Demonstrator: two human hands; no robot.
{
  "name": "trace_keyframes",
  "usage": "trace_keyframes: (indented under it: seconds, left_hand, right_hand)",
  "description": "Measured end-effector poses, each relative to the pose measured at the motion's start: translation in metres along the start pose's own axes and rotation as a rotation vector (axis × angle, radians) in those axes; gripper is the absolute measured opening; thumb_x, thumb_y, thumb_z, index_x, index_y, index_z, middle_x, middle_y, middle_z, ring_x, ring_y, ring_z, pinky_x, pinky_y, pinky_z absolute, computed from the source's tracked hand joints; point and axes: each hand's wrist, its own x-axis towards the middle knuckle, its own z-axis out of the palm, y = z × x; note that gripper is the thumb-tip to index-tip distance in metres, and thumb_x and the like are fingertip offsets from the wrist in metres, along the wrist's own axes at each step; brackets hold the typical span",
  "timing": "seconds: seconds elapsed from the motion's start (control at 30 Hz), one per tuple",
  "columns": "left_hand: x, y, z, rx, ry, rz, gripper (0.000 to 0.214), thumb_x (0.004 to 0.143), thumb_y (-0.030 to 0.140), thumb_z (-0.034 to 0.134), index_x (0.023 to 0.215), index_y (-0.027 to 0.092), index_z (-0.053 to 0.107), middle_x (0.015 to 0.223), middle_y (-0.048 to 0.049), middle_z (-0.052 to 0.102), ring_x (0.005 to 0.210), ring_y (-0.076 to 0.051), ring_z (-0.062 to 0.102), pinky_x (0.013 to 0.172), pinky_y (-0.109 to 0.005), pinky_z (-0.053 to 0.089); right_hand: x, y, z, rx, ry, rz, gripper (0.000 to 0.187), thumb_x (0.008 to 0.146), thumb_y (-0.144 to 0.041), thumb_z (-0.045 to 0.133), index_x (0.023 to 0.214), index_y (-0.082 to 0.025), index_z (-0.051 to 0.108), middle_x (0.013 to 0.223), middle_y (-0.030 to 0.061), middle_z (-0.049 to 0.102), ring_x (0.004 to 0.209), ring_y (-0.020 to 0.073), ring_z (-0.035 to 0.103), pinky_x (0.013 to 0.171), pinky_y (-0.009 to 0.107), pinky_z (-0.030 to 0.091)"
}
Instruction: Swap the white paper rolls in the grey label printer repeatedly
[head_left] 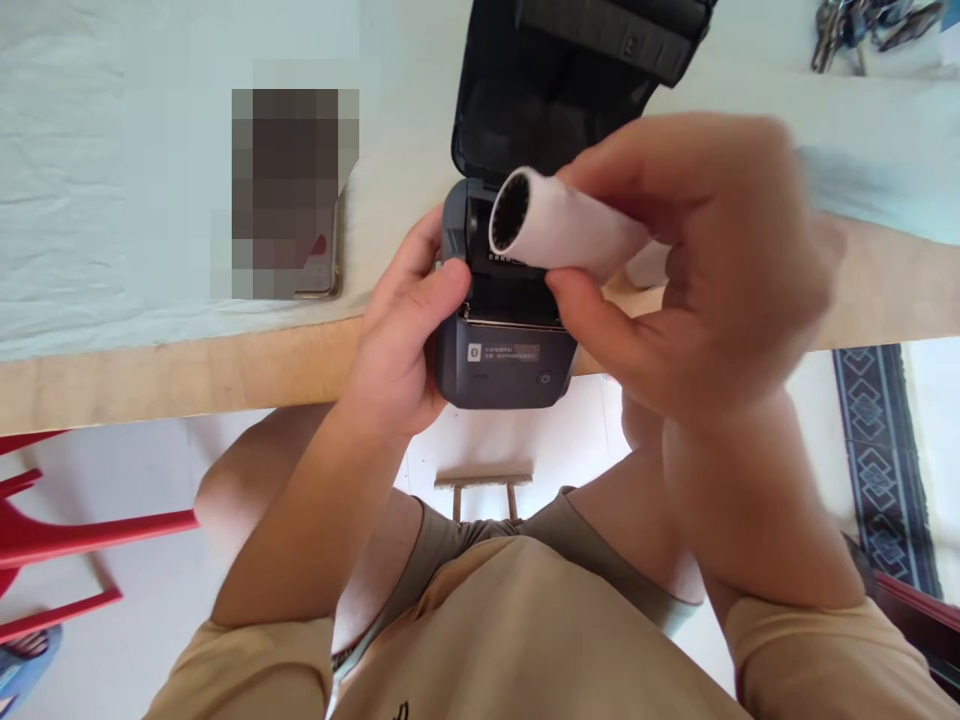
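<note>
A small dark label printer (499, 375) rests at the table's front edge, its black lid (551, 110) swung up and back. My left hand (405, 340) grips the printer's left side, the thumb lying on the rim of the opened compartment. Between the thumb and fingers of my right hand (720, 260) is a white paper roll (577, 225), tilted over the compartment. The roll's dark hollow core faces left. Part of the compartment is hidden behind the roll and my right hand.
On the cloth-covered table (90, 200) a phone (330, 250) lies to the left, mostly blurred out. Keys (855, 30) sit at the far right. A red plastic chair (82, 535) stands below left, and a wooden stool (484, 482) shows beneath the table.
</note>
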Motion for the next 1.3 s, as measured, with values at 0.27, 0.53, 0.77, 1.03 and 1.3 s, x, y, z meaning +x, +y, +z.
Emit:
trace_keyframes:
  seconds: [0.27, 0.53, 0.77, 1.03, 1.3]
  left_hand:
    - [0.0, -0.003, 0.0, 0.044, 0.04, -0.014, 0.037, 0.074, 0.028, 0.043, 0.11, 0.024, 0.038, 0.108, -0.0019, 0.051, 0.109, -0.018, 0.046, 0.08, -0.026, 0.048]
    - [-0.002, 0.001, 0.003, 0.045, 0.061, -0.023, 0.036, 0.074, 0.027, 0.04, 0.11, 0.022, 0.037, 0.105, -0.0041, 0.053, 0.108, -0.019, 0.046, 0.084, -0.03, 0.047]
    - [-0.002, 0.0, 0.002, 0.001, 0.039, -0.014, 0.034, 0.075, 0.023, 0.04, 0.108, 0.021, 0.039, 0.117, -0.0026, 0.045, 0.108, -0.018, 0.047, 0.086, -0.03, 0.045]
    - [-0.002, 0.0, 0.001, -0.071, 0.017, 0.011, 0.029, 0.075, 0.022, 0.038, 0.104, 0.022, 0.041, 0.108, -0.0022, 0.051, 0.106, -0.02, 0.046, 0.08, -0.032, 0.045]
    - [0.0, -0.003, -0.008, -0.09, -0.015, 0.007, 0.039, 0.068, 0.024, 0.051, 0.107, 0.022, 0.042, 0.088, -0.0005, 0.054, 0.077, -0.011, 0.052, 0.058, -0.023, 0.042]
  right_hand:
    - [-0.002, 0.007, 0.012, -0.164, -0.012, 0.077, 0.024, 0.066, -0.033, 0.044, 0.089, -0.026, 0.046, 0.097, -0.0133, 0.049, 0.084, -0.0064, 0.049, 0.077, 0.009, 0.043]
    - [-0.001, 0.008, 0.019, -0.202, 0.08, 0.001, 0.019, 0.07, -0.033, 0.039, 0.087, -0.031, 0.048, 0.083, -0.0141, 0.052, 0.076, -0.0085, 0.047, 0.076, 0.01, 0.04]
    - [-0.004, 0.005, 0.015, -0.232, 0.098, 0.001, 0.037, 0.065, -0.016, 0.041, 0.098, -0.031, 0.04, 0.088, -0.0123, 0.051, 0.078, -0.0082, 0.048, 0.074, 0.009, 0.042]
    - [-0.007, -0.004, 0.009, -0.115, 0.118, -0.079, 0.035, 0.064, -0.021, 0.044, 0.098, -0.03, 0.039, 0.087, -0.0099, 0.051, 0.078, -0.0068, 0.046, 0.073, 0.012, 0.039]
    - [-0.011, 0.001, 0.016, -0.079, -0.026, -0.186, 0.024, 0.067, -0.03, 0.044, 0.09, -0.034, 0.045, 0.086, -0.0171, 0.051, 0.101, -0.0041, 0.044, 0.084, 0.018, 0.037]
